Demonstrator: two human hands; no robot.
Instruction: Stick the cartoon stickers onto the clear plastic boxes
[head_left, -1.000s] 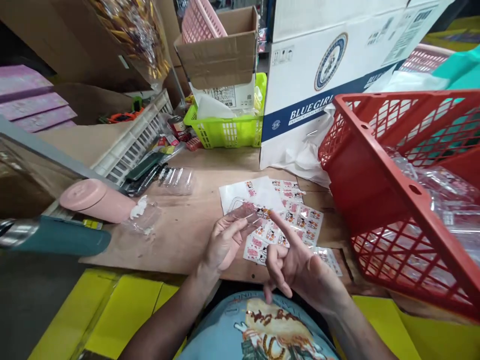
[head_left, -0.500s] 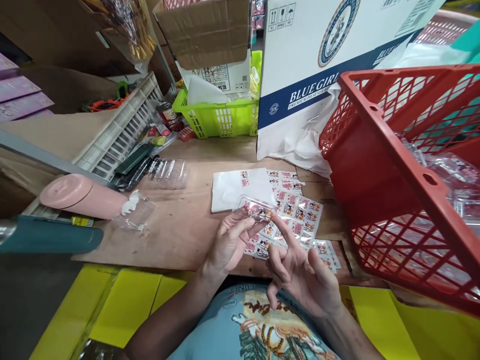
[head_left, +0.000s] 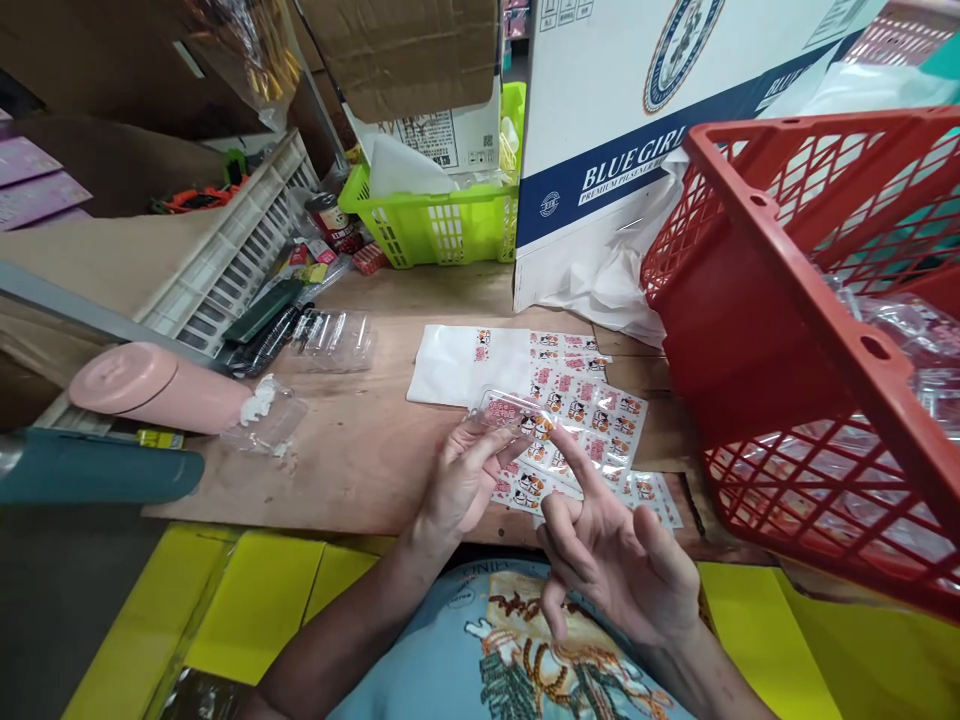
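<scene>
My left hand pinches a small clear plastic box by its near left side. A sticker with pink lettering and two cartoon animals shows on the box. My right hand has its index finger stretched out, its tip touching the box's right end by the sticker; the other fingers are partly curled and hold nothing. Beneath and beyond the box, sticker sheets with the same animals lie overlapping on the wooden table. A mostly bare white backing sheet with a few stickers lies behind them.
A red plastic basket holding clear packages stands at the right. Behind are a white carton and a lime-green basket. A pink bottle, a clear plastic tray and a teal cylinder lie on the left.
The view has shifted slightly. My left hand still holds the box, now turned so its lettering shows more clearly; my right index finger stays against its right end.
</scene>
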